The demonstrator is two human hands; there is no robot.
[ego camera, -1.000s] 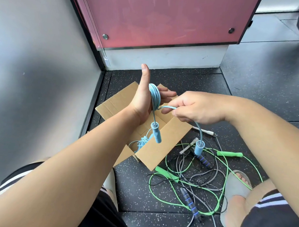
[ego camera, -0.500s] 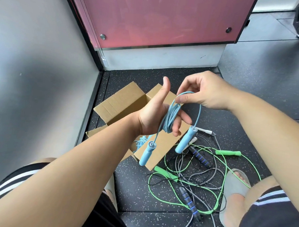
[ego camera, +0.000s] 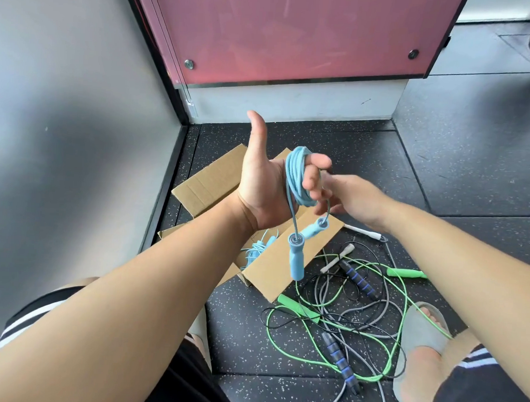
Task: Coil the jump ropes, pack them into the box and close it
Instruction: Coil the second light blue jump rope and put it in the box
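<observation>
One pale-blue rope [ego camera: 254, 250] lies coiled in the open box [ego camera: 203, 186]; the left hand [ego camera: 258, 185] holds a second blue rope [ego camera: 295, 178] wound round its curled fingers, handles dangling; the right hand [ego camera: 352, 198] blurs beside it, grip unclear. Rightward, the green rope [ego camera: 401, 313] and the banded-handle rope [ego camera: 338, 360] sprawl tangled on the floor; I'd say under halfway.

A light-blue jump rope [ego camera: 298, 178], its two handles the same pale blue, shows against a plain brown cardboard box [ego camera: 207, 183] holding a second light-blue rope [ego camera: 254, 250]. The black floor [ego camera: 441, 166] is speckled with white and grey flecks. On it tangle a bright green rope [ego camera: 297, 308] with green handles, a grey rope [ego camera: 386, 297] whose black handles carry blue bands, a thin black cord and a pair of white handles [ego camera: 364, 232]. Behind are a pink panel [ego camera: 295, 35] framed in black, a white plinth [ego camera: 292, 101] and a grey wall [ego camera: 64, 101]. The sandal [ego camera: 422, 332] is grey; the black shorts [ego camera: 177, 379] bear white stripes.
</observation>
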